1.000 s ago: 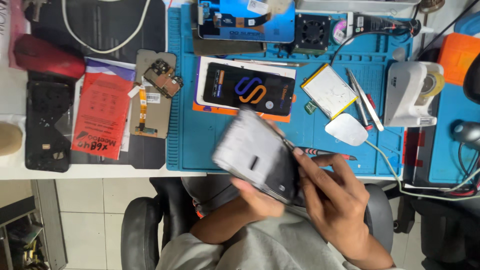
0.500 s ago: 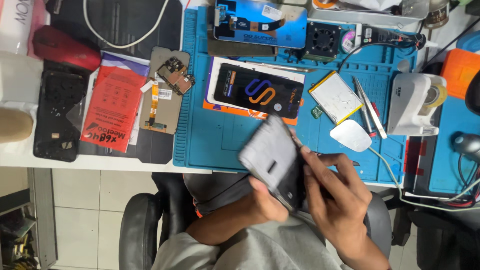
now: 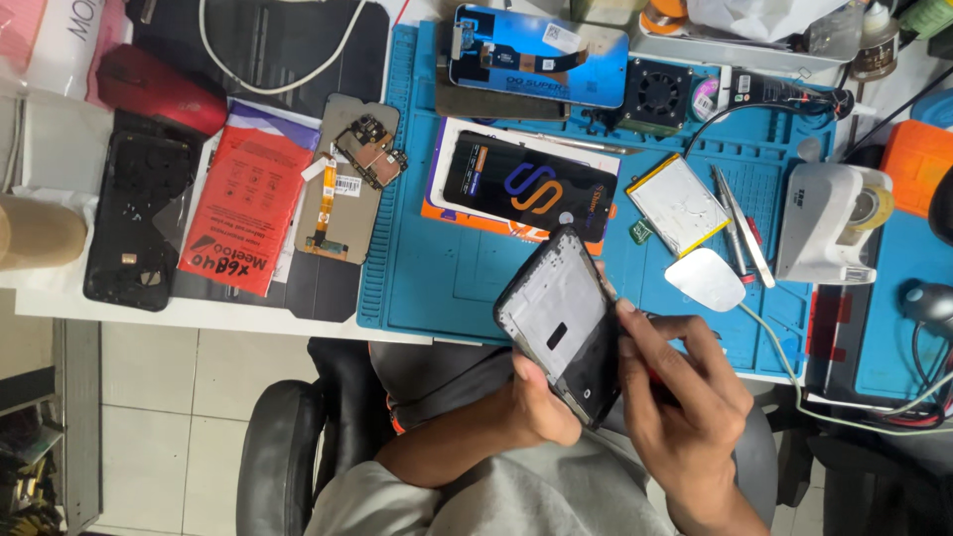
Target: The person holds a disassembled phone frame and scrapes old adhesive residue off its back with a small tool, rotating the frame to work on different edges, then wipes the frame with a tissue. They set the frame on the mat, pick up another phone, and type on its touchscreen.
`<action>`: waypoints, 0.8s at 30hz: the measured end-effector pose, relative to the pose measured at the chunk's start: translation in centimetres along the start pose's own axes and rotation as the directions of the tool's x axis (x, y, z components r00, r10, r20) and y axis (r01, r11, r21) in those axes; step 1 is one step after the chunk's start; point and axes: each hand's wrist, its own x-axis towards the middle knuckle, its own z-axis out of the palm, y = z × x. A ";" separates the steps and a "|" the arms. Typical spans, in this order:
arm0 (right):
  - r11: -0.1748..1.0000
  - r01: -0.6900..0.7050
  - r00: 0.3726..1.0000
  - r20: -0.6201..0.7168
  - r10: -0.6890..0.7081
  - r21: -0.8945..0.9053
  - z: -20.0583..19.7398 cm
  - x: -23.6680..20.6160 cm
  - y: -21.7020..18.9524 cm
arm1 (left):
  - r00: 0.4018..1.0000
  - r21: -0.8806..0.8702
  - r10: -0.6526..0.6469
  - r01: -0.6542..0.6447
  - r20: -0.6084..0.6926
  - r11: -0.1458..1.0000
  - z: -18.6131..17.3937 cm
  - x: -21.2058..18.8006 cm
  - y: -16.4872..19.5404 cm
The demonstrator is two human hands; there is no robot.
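My left hand [image 3: 541, 402] grips a black phone frame [image 3: 563, 323] from below, its silver inner side facing up, held over the near edge of the blue work mat [image 3: 437, 268]. My right hand [image 3: 685, 397] rests against the frame's right edge and pinches a thin tool [image 3: 650, 320], whose tip is hidden by my fingers. A boxed phone screen [image 3: 526, 189] lies on the mat just beyond the frame.
On the mat lie a flat battery [image 3: 678, 205], tweezers [image 3: 740, 233], a white pick [image 3: 705, 280], a small fan [image 3: 657, 94] and a blue screen panel [image 3: 541, 55]. A tape dispenser [image 3: 824, 223] stands right. Left: a red packet [image 3: 243, 208], a circuit board [image 3: 369, 152], a black back cover [image 3: 134, 223].
The phone frame has turned more upright and steadied in my left hand. My right hand has moved up against its right edge. The view shifted slightly left.
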 end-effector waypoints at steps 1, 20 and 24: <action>1.000 0.008 1.000 0.018 -0.008 -0.010 0.0 -0.1 0.0 | 1.000 -0.067 0.026 -0.026 0.009 0.997 -0.1 0.0 0.0; 0.999 0.043 0.998 0.043 -0.043 0.003 0.1 -0.6 -0.1 | 0.986 -0.138 0.049 -0.071 -0.157 0.988 0.2 -0.6 0.6; 0.998 0.068 0.998 0.016 -0.068 0.018 0.1 -0.6 -0.3 | 0.991 0.050 0.118 -0.115 -0.060 0.992 0.5 -0.4 0.6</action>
